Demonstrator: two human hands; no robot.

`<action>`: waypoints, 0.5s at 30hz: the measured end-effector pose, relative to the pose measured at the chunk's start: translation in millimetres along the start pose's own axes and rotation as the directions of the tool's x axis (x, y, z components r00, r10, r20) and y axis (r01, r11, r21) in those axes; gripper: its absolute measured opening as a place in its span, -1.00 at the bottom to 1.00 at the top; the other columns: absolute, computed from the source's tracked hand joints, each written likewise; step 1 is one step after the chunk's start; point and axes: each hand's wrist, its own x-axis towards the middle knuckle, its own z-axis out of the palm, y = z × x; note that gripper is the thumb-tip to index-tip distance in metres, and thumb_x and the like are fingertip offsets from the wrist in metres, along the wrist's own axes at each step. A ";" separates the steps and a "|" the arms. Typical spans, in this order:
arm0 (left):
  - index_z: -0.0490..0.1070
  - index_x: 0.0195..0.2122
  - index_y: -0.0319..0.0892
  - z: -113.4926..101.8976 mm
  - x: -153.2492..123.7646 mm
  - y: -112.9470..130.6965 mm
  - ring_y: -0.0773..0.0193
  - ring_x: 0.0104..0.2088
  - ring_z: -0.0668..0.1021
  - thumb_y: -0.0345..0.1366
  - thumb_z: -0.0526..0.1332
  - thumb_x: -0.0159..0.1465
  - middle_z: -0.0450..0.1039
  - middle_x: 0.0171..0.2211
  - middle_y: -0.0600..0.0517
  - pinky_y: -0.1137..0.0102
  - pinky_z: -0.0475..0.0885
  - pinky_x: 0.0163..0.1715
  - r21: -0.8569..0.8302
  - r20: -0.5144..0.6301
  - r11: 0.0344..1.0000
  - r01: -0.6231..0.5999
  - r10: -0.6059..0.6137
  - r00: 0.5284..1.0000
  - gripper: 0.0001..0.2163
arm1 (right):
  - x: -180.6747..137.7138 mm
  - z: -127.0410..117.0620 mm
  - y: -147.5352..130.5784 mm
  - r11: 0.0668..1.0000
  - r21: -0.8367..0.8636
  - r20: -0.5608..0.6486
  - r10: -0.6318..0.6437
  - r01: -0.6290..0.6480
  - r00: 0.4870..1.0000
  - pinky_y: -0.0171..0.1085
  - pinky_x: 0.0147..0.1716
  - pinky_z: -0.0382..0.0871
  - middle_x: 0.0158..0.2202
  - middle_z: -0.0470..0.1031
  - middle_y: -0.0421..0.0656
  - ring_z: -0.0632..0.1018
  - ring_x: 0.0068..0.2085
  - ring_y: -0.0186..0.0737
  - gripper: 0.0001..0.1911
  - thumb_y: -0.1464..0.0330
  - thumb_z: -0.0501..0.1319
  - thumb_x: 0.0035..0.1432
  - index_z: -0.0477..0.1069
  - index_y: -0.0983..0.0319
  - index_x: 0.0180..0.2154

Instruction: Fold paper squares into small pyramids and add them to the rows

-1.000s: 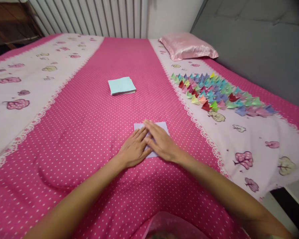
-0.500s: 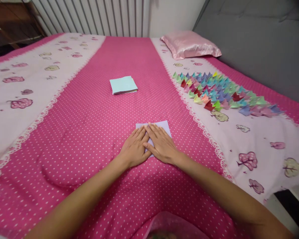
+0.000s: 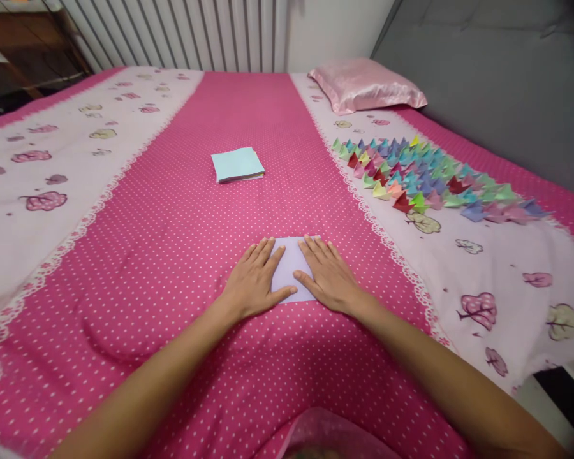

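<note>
A light purple sheet of paper [image 3: 291, 268] lies flat on the pink dotted bedspread [image 3: 162, 255] in front of me. My left hand [image 3: 254, 279] rests palm down over its left side, fingers spread and the thumb reaching toward the middle. Over the right side lies my right hand [image 3: 329, 274], also flat, with its fingers stretched out. Between the two hands the middle of the sheet shows; its left and right edges are mostly hidden beneath them.
Farther out on the bed sits a stack of paper [image 3: 238, 164] with a pale blue sheet on top. To the right stand many small folded paper pieces [image 3: 425, 175] in several colours. A pink satin pillow [image 3: 366, 86] lies by the grey headboard [image 3: 488, 83].
My hands have slid apart from the middle of the purple paper, the left one leftward and the right one rightward, uncovering its centre. The stack and the folded pieces stay put.
</note>
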 end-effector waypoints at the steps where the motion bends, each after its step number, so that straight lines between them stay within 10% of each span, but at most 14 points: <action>1: -0.03 0.28 -0.26 -0.5 -0.6 -1.2 -0.01 0.30 0.00 0.26 -0.13 0.17 -0.12 0.31 -0.22 0.13 -0.05 0.25 0.002 -0.003 1.000 0.003 -0.003 1.000 -0.19 | -1.4 -0.9 1.8 1.000 0.004 -0.005 0.009 -0.009 1.000 0.02 0.27 -0.22 0.33 -0.13 -0.01 -0.10 0.33 -0.03 -0.23 -0.04 -0.22 0.24 -0.10 0.34 0.29; 15: 0.09 0.23 -0.17 -27.7 -21.9 -28.1 0.03 0.27 0.10 -0.09 0.04 0.26 -0.11 0.31 -0.16 0.11 0.09 0.21 -0.155 0.040 0.986 -0.068 0.075 0.996 -0.46 | -6.9 -30.3 49.2 0.944 0.328 -0.129 0.019 0.024 0.992 -0.03 0.20 0.12 0.21 0.23 -0.01 0.26 0.22 -0.10 -0.50 0.40 0.04 0.18 0.22 0.29 0.17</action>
